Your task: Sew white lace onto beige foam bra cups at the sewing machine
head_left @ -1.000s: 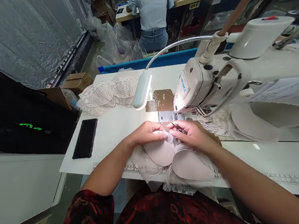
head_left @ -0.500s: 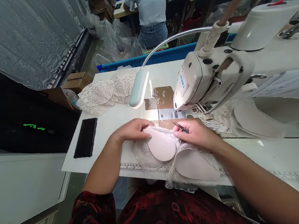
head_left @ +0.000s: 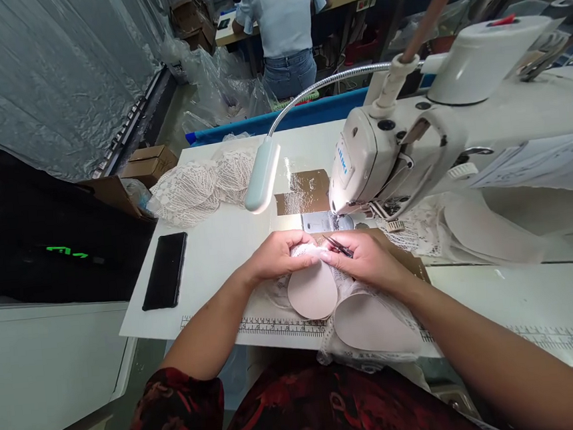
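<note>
A white lace bra (head_left: 313, 294) with smooth pale cups lies at the table's front edge, partly hanging over it. My left hand (head_left: 284, 254) pinches the upper lace edge of its left cup. Close beside it, thumbs almost touching, my right hand (head_left: 365, 253) grips the same edge. Small dark thread snips (head_left: 339, 246) are tucked in my right hand, their points toward the upper left. The fingertips hide the bit of edge between them. Just beyond the hands stands the needle area of a white sewing machine (head_left: 362, 161).
A lamp (head_left: 263, 177) on a bendy neck hangs over the table. At the left lie a black phone (head_left: 165, 271) and a pile of white lace pieces (head_left: 189, 190). More cups (head_left: 488, 231) rest under the machine arm. A person (head_left: 287, 21) sits at a bench behind.
My left hand has moved right along the cup edge, up to my right hand. The edge is now bunched between the fingertips. My right hand has shifted slightly left, still with the snips.
</note>
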`<state>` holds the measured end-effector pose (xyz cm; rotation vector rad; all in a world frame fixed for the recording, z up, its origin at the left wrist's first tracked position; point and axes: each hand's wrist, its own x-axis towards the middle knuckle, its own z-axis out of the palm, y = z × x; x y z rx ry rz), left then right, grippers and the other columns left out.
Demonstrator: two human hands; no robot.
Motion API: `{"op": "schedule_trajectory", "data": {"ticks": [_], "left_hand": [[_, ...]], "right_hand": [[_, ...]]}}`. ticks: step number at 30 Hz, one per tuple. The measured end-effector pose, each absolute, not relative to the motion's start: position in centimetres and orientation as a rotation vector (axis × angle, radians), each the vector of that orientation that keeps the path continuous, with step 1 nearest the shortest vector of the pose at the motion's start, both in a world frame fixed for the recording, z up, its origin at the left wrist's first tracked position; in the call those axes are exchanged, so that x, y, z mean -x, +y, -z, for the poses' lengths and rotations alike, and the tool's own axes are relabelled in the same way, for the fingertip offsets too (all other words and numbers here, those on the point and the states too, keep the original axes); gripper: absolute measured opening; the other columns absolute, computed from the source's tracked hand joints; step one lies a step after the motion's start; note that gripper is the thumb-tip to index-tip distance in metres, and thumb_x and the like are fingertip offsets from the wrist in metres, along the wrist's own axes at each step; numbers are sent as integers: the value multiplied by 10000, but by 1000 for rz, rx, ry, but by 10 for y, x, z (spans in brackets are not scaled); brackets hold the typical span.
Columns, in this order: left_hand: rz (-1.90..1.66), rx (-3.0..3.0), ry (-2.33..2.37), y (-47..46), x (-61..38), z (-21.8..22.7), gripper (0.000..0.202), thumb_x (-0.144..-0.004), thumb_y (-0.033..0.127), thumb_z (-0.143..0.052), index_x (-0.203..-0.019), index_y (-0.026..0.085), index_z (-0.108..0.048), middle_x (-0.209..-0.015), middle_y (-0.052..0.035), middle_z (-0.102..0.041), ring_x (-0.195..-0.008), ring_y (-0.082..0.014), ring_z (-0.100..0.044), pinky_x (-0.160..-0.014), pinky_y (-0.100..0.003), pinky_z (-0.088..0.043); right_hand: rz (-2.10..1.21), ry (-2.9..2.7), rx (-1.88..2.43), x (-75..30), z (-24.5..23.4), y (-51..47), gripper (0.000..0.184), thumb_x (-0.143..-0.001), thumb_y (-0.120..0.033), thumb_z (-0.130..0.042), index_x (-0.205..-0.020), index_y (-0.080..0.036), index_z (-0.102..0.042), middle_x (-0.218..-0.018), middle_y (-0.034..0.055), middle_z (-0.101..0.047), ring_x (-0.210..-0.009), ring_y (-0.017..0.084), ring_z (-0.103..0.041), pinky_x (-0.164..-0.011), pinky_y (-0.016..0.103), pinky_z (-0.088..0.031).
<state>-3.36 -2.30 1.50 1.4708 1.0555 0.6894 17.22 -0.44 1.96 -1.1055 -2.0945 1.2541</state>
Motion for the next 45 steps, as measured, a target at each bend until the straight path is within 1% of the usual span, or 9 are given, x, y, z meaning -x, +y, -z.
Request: {"op": "schedule_trajectory", "data": {"ticks": [6, 11, 16, 18, 23, 28, 34, 40, 45], "left_hand": [[-701, -1413, 1117, -23, 29, -17, 260, -736, 356, -709, -802, 122, -618, -748, -2, -553, -685, -105, -496, -613, -206, -393], [-659, -1331, 1106, -24, 29, -21, 266, -738, 364, -710, -821, 117, -657, -767, -24, -613, -699, -125, -545, -631, -225, -421], [-639, -1296, 1069, -26, 29, -22, 292, -761, 391, -696, -846, 112, -700, -804, -51, -671, -747, -155, -601, -673, -246, -460], [-642, -1285, 1049, -26, 29, -22, 306, -779, 394, -681, -885, 109, -711, -846, -66, -690, -792, -172, -621, -705, -258, -477], [-688, -1246, 1006, -26, 29, -18, 328, -770, 390, -698, -955, 121, -728, -959, -85, -712, -916, -203, -639, -821, -289, -490], [-673, -1210, 1036, -26, 29, -13, 317, -738, 389, -728, -890, 111, -735, -774, -51, -681, -741, -159, -604, -684, -264, -463], [-642, -1238, 1014, -26, 29, -11, 315, -745, 403, -717, -736, 90, -688, -589, 18, -493, -575, -82, -428, -529, -218, -309], [-645, -1205, 1017, -26, 27, -13, 328, -727, 416, -732, -723, 92, -683, -594, 14, -503, -582, -84, -427, -532, -214, -307], [-658, -1163, 1023, -26, 27, -15, 304, -706, 393, -755, -811, 109, -727, -663, -12, -605, -624, -104, -504, -596, -229, -386]], "right_hand": [[-1230, -2119, 1049, -174, -18, -4, 248, -873, -363, -493, -717, -186, -572, -673, 0, -544, -648, 140, -472, -593, 265, -364], [-1260, -2051, 1024, -176, -16, -5, 246, -877, -405, -503, -911, -197, -630, -878, 45, -660, -801, 183, -585, -719, 297, -457], [-1428, -1906, 1091, -184, -14, -4, 436, -905, -515, -422, -1094, -170, -611, -723, 29, -635, -541, 141, -553, -547, 287, -470], [-1475, -1930, 1096, -187, -15, -1, 449, -897, -507, -442, -1133, -177, -634, -753, 37, -661, -549, 150, -580, -550, 295, -486], [-1406, -2035, 1017, -187, -19, 2, 349, -813, -408, -583, -1077, -206, -690, -1048, 68, -691, -980, 237, -632, -819, 358, -514], [-1510, -1955, 1070, -182, -22, -3, 305, -789, -392, -605, -981, -161, -658, -908, 76, -689, -814, 198, -640, -700, 330, -530], [-1419, -1974, 998, -177, -21, -5, 212, -809, -365, -594, -872, -176, -665, -868, 61, -671, -791, 175, -618, -707, 314, -507], [-1383, -1976, 1035, -179, -22, -4, 206, -806, -377, -605, -774, -181, -659, -766, 39, -644, -702, 158, -584, -615, 284, -461], [-1572, -1933, 1026, -187, -19, 0, 228, -799, -385, -617, -881, -173, -645, -755, 29, -630, -662, 143, -564, -581, 270, -457]]}}
